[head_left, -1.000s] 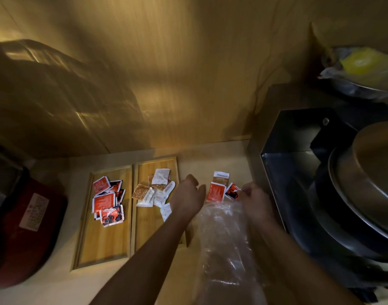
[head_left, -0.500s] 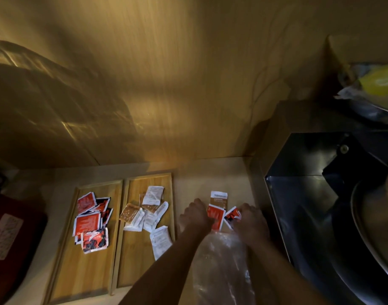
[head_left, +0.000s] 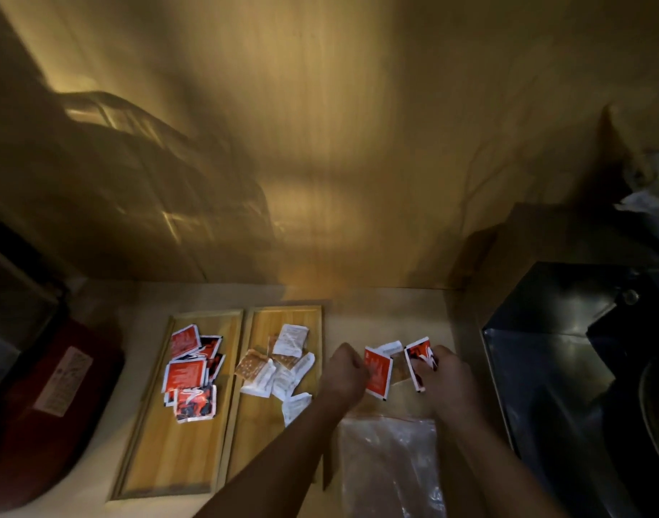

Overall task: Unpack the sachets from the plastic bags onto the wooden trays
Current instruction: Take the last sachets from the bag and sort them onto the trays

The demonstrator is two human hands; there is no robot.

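Two wooden trays lie side by side on the counter. The left tray point(head_left: 159, 461) holds several red sachets point(head_left: 186, 373). The right tray point(head_left: 260, 439) holds white and brown sachets point(head_left: 279, 364). To their right, my left hand point(head_left: 342, 375) grips a red sachet point(head_left: 377, 375) by its edge. My right hand point(head_left: 445, 383) holds a red-and-black sachet point(head_left: 419, 358). Between them a white and brown sachet point(head_left: 393, 355) lies on the counter. A clear plastic bag point(head_left: 389, 461) lies flat below both hands.
A dark red appliance point(head_left: 47, 409) stands at the left edge. A black metal box point(head_left: 567, 353) rises at the right, close to my right hand. A wood-panelled wall point(head_left: 320, 143) backs the counter.
Both hands have lifted their red sachets up off the counter and apart. The camera view has shifted, so the trays now sit higher and more central.
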